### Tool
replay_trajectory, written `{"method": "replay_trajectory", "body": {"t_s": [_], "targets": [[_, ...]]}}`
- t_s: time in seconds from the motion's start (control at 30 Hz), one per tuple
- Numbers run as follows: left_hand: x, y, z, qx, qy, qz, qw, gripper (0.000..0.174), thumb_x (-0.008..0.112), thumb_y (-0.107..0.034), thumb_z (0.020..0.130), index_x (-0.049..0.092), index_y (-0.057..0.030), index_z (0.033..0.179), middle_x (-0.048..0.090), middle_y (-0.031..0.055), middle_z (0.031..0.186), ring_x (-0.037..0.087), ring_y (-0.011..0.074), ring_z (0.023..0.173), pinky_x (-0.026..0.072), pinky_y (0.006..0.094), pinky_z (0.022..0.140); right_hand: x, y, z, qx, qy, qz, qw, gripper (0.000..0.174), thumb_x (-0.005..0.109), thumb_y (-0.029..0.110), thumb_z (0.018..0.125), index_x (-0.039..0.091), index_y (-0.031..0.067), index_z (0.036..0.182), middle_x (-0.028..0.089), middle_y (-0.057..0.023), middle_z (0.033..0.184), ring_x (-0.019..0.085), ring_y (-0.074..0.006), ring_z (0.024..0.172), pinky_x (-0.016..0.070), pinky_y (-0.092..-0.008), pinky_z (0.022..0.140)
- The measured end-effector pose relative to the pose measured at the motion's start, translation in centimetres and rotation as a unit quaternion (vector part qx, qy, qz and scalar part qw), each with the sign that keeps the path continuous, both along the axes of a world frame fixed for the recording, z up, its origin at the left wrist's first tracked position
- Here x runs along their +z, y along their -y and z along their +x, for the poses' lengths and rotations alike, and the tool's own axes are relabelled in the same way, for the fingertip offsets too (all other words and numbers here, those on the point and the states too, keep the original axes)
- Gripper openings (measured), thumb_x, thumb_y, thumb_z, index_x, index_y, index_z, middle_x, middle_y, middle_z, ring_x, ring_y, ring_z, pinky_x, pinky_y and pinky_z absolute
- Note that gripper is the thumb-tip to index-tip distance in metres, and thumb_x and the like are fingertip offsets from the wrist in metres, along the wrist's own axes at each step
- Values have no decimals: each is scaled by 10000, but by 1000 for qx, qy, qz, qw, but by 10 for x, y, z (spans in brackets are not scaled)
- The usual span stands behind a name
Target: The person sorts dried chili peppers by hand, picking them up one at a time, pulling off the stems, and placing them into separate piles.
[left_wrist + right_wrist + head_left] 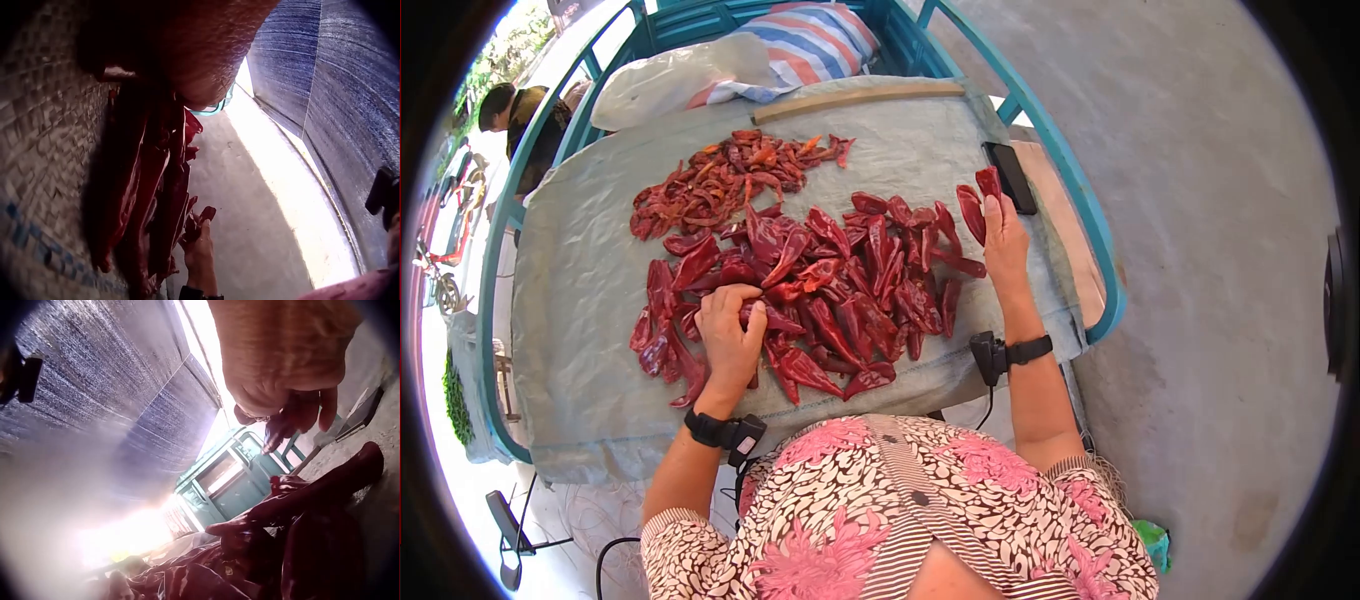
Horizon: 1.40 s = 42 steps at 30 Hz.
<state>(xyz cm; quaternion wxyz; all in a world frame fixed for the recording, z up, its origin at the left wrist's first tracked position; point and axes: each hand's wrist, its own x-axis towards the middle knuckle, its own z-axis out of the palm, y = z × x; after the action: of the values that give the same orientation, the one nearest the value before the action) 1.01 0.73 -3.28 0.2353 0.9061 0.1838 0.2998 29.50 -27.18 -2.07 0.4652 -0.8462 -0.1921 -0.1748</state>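
Observation:
A spread pile of large dried red chili peppers (840, 300) lies on a grey-green woven sheet in the head view. My right hand (1006, 245) is raised at the pile's right side and pinches dried red peppers (971, 213), whose tips point away from me. In the right wrist view this hand (284, 369) hangs over the pile with peppers at its fingers. My left hand (730, 325) rests on the pile's near-left part, fingers bent over the peppers and thumb apart. Its fingertips are partly hidden, and I cannot tell whether it grips a pepper.
A heap of smaller, orange-red dried peppers (730, 180) lies beyond the pile. A black phone (1010, 178) lies at the right. Teal cart rails (1090, 200) flank the sheet (580, 400). A wooden strip (860, 100) and a striped sack (815, 45) are at the back; a person (535, 125) is far left.

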Motion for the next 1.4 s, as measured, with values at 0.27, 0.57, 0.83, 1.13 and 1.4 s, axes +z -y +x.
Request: {"method": "replay_trajectory", "body": {"t_s": [0.27,0.57,0.83,1.13,1.4], "targets": [[4,0,0,-26,12,-5,1000,117,684,-112,867,643,-98,976,666,45,1082,549,266,1057,376,398,930,0,1,-7,60,3,-36,998,344,567,330,1030,680,16,1113,666,-191,979,630,-369,910,488,-424,812],[52,16,1,-73,32,108,991,128,707,-97,853,605,-87,930,626,58,1016,571,269,987,383,403,914,51,-24,-90,329,-86,-117,933,316,753,287,864,705,89,1105,685,-72,857,663,-216,802,474,-394,791],[67,19,32,-139,35,87,986,110,662,-53,918,599,-51,1008,627,100,1029,591,302,976,450,418,881,39,-42,-115,365,-77,-235,897,225,730,256,842,655,103,990,696,-79,800,677,-276,775,472,-408,712],[69,24,47,-134,109,-123,977,440,631,-188,995,515,-38,1393,591,144,1330,584,304,1209,449,404,1057,76,7,-80,157,-163,-92,970,202,730,203,868,671,94,1027,645,-43,686,616,-149,624,484,-315,618],[75,-26,45,-320,366,-700,523,444,477,-387,1059,609,-1,1233,674,170,1204,629,287,1142,479,449,1057,65,1,-87,198,-139,7,970,325,726,126,887,659,79,1201,688,-45,838,621,-123,698,501,-298,639]]}}
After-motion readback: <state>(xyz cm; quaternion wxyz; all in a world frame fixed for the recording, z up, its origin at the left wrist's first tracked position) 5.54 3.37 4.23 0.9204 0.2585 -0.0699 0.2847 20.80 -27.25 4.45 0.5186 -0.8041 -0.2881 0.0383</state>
